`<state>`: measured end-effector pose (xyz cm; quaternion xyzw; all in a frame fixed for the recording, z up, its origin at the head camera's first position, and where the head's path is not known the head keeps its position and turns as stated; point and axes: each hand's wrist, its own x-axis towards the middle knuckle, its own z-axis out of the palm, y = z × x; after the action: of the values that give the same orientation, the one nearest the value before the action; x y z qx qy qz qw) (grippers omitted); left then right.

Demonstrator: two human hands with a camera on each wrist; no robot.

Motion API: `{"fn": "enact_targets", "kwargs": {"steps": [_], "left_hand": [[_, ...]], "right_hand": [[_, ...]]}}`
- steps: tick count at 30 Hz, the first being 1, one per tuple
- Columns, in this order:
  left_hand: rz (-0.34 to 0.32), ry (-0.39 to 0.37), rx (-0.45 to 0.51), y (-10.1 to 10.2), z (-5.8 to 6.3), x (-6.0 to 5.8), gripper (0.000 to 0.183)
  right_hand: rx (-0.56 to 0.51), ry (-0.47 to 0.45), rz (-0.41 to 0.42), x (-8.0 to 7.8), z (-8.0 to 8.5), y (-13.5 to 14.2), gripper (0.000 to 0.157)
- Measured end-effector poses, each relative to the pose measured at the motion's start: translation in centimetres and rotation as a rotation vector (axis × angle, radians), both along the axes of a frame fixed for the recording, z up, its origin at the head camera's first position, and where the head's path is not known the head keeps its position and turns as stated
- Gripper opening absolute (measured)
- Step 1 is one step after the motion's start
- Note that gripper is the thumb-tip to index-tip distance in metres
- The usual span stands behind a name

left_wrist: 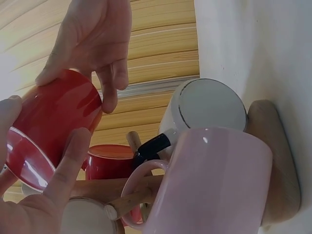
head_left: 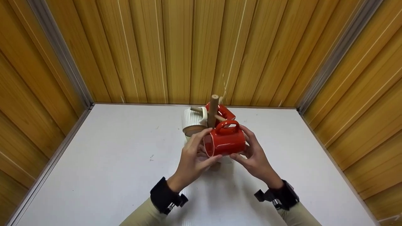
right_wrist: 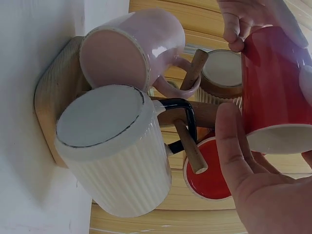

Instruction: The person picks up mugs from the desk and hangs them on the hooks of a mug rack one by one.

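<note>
Between both hands, a red mug [head_left: 229,143] lies on its side with its handle up and its mouth toward the left. My left hand [head_left: 191,158] grips the rim end, thumb along the lower front. At the base end, my right hand [head_left: 257,159] holds the mug with its thumb underneath. Right behind it rises the post of a wooden mug tree [head_left: 213,110]. On the tree's pegs hang a white ribbed mug [head_left: 192,121], a second red mug [head_left: 228,112], a pink mug [left_wrist: 214,180] and a white mug with a black handle [right_wrist: 117,151].
The mug tree's wooden base [left_wrist: 275,165] stands on a white table [head_left: 125,157]. Wood-patterned panels [head_left: 176,53] enclose the table at the back and both sides. Metal edging [head_left: 62,56] runs along the corners. Each wrist wears a black camera strap [head_left: 163,194].
</note>
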<state>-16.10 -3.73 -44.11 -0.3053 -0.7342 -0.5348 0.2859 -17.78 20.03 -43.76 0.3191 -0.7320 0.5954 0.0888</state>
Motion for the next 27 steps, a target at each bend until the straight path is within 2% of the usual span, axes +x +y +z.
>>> {"fn": "enact_targets", "kwargs": {"steps": [9, 13, 19, 24, 27], "left_hand": [[0.041, 0.007, -0.001, -0.1, 0.1, -0.2, 0.078], [0.088, 0.02, -0.015, -0.2, 0.2, -0.2, 0.079], [0.145, -0.003, -0.026, -0.1, 0.3, -0.1, 0.08], [0.148, -0.01, -0.033, -0.2, 0.2, -0.1, 0.082], [0.114, -0.021, -0.037, -0.3, 0.2, -0.1, 0.086]], "right_hand": [[-0.023, -0.002, -0.029, -0.4, -0.2, -0.7, 0.089], [-0.032, -0.025, -0.019, -0.6, -0.2, -0.9, 0.086], [-0.027, -0.062, -0.031, -0.7, -0.2, -1.3, 0.08], [-0.024, -0.078, -0.03, -0.7, -0.2, -1.5, 0.078], [-0.031, -0.091, -0.032, -0.9, -0.3, -1.6, 0.077]]}}
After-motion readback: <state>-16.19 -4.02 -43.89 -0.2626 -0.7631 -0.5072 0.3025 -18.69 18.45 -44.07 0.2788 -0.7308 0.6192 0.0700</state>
